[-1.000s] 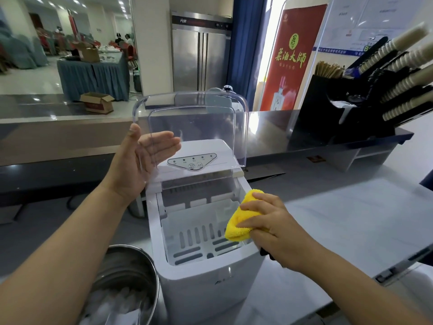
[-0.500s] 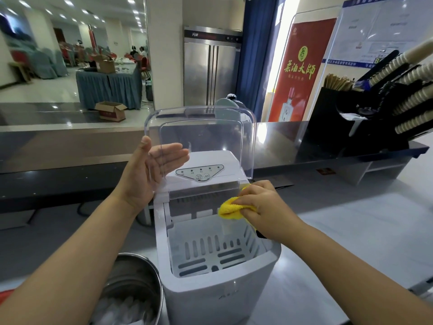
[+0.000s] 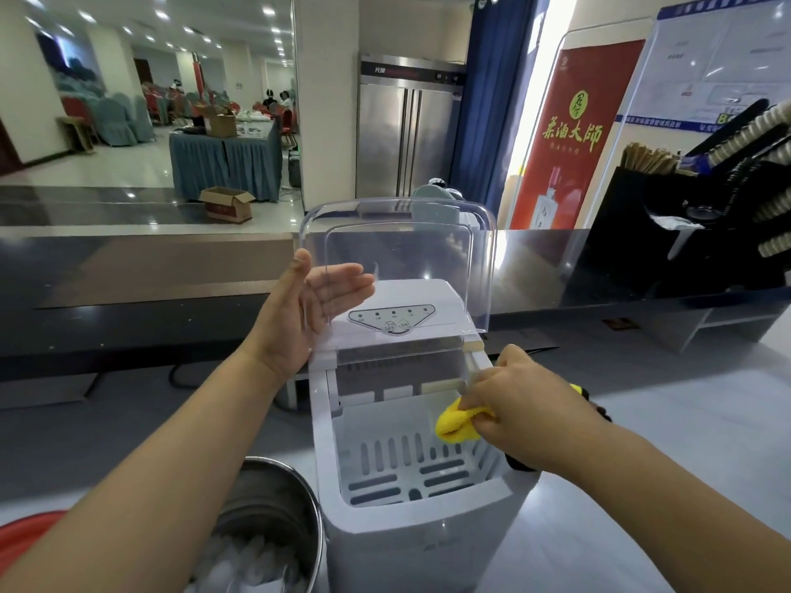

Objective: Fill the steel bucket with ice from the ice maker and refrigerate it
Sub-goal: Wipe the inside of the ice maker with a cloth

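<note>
Right hand point(image 3: 526, 404) has slid the fuzzy yellow cloth point(image 3: 456, 428) it's pinching lower down the right wall of the white plastic ice maker point(image 3: 411, 545). Left hand point(image 3: 299, 310) is still flat, fingers straight, propping the clear lid point(image 3: 428, 250). Red banner point(image 3: 573, 134) reads 茶酒大師. The shiny round steel bucket point(image 3: 299, 507), ice inside, sits just left.

One ice maker point(image 3: 421, 545), one steel bucket point(image 3: 267, 496), one yellow cloth point(image 3: 454, 426), two hands point(image 3: 295, 323) point(image 3: 515, 406).

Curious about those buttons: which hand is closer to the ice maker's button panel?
Left. The left hand touches the clear lid beside the button panel; the right hand grips a yellow cloth lower, at the bin rim.
</note>
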`<state>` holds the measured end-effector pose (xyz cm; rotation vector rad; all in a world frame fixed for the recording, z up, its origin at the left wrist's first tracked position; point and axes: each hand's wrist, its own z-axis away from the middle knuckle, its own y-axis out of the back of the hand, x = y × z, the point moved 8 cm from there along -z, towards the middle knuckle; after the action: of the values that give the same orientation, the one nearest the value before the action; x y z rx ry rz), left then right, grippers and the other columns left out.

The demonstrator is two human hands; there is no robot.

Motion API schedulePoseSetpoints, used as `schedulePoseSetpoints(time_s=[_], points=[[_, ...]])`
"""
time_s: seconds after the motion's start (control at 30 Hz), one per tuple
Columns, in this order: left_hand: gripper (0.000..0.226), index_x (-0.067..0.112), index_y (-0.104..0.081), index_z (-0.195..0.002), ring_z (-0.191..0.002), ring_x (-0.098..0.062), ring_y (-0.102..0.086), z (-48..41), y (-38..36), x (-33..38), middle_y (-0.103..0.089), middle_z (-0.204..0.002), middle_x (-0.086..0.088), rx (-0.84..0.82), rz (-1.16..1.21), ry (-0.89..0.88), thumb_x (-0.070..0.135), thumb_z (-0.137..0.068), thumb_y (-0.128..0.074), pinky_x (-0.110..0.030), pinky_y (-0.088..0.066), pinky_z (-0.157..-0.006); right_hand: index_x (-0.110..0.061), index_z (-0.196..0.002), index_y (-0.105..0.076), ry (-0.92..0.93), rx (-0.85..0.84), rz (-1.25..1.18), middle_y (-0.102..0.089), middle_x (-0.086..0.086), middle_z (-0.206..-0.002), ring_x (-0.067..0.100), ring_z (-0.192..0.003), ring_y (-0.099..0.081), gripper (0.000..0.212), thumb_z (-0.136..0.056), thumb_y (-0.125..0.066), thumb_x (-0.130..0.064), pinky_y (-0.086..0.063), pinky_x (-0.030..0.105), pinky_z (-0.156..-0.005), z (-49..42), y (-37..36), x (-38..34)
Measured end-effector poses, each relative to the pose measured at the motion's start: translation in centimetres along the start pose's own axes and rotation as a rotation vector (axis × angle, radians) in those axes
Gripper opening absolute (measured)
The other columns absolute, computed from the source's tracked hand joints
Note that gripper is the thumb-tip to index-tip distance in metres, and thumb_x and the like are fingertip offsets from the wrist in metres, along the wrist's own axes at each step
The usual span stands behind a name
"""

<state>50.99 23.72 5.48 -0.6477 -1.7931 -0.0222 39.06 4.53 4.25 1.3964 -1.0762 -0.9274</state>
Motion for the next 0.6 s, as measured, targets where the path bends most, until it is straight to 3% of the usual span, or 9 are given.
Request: schedulePoseSetpoints(time_s=[0.2, 0.3, 0.47, 0.6], points=[[0.067, 0.0, -0.062, -0.111, -0.113, -0.032, -0.061, 0.0, 0.0, -0.1, -0.069, -0.111, -0.017, -0.007, 0.032, 0.002, 0.053, -0.093, -0.024, -0.031, -0.051, -0.093, -0.031, -0.107, -0.066, 0.09, 0.268, 0.052, -0.066, -0.012, -0.103, 0.018, -0.094, -0.047, 0.027, -0.094, -0.042, -0.034, -0.046, 0.034, -0.075, -1.1, 3.4, -5.3], [0.068, -0.001, -0.06, -0.112, -0.112, -0.032, -0.061, -0.1, 0.0, 0.0, -0.068, -0.111, -0.018, -0.005, 0.036, 0.0, 0.052, -0.094, -0.022, -0.029, -0.052, -0.089, -0.029, -0.106, -0.068, 0.085, 0.368, -0.13, -0.068, -0.01, -0.102, 0.02, -0.091, -0.048, 0.024, -0.092, -0.049, -0.033, -0.046, 0.035, -0.073, -2.6, 3.3, -7.2], [0.069, -0.001, -0.061, -0.111, -0.111, -0.032, -0.062, 0.0, 0.0, 0.0, -0.069, -0.111, -0.018, -0.003, 0.037, 0.004, 0.057, -0.091, -0.028, -0.029, -0.052, -0.089, -0.038, -0.122, -0.061, -0.03, 0.233, -0.397, -0.064, -0.004, -0.107, 0.024, -0.096, -0.047, 0.033, -0.091, -0.048, -0.035, -0.043, 0.034, -0.081, -5.7, -0.9, -8.6], [0.067, 0.0, -0.062, -0.11, -0.111, -0.032, -0.062, -0.1, 0.1, -0.1, -0.069, -0.11, -0.018, 0.004, 0.031, 0.005, 0.054, -0.091, -0.027, -0.029, -0.051, -0.09, -0.036, -0.117, -0.065, -0.085, 0.132, -0.55, -0.062, -0.005, -0.098, 0.02, -0.093, -0.054, 0.031, -0.088, -0.054, -0.036, -0.046, 0.032, -0.078, -5.9, -3.4, -8.3]])
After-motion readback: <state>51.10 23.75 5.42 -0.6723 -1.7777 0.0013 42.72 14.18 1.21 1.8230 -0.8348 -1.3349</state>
